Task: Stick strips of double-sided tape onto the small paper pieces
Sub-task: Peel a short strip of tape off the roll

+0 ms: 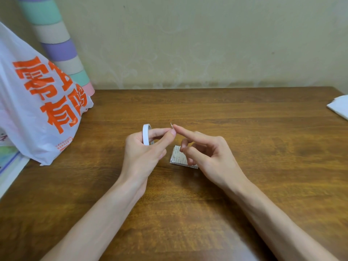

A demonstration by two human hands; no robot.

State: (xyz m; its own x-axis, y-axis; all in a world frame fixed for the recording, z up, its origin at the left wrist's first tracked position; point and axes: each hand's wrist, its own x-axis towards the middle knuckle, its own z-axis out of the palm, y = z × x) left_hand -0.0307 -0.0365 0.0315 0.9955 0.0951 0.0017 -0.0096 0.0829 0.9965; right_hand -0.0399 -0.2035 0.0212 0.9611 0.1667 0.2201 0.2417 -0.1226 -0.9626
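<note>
A: Brown wood tabletop [244,129], pale wall [188,44] behind it. Plastic bag [37,110] w/ big orange letters on the left, striped tube [56,44] leaning by it. Where's the tape?

B: Tape roll [145,133] is up in the left hand [145,153], off the tabletop. Fingers curl round it, and thumb & 1st finger pinch near the loose tape end [171,125]. I think that's so the roll can't spin away.

A: And the right hand [211,153]?

B: It holds nothing. One finger is out straight, w/ its tip right at the tape end. The other fingers are bent in loose. Prob. it's picking at the end to lift it.

A: The paper pieces [178,159]?

B: Small printed stack, flat on the tabletop just under the right hand, partly hid by it. It's close by so a strip can go straight down on top, I guess.

A: Any tape on them yet?

B: Can't tell, too small. No long strip is pulled out, so this looks like the start of one.
</note>
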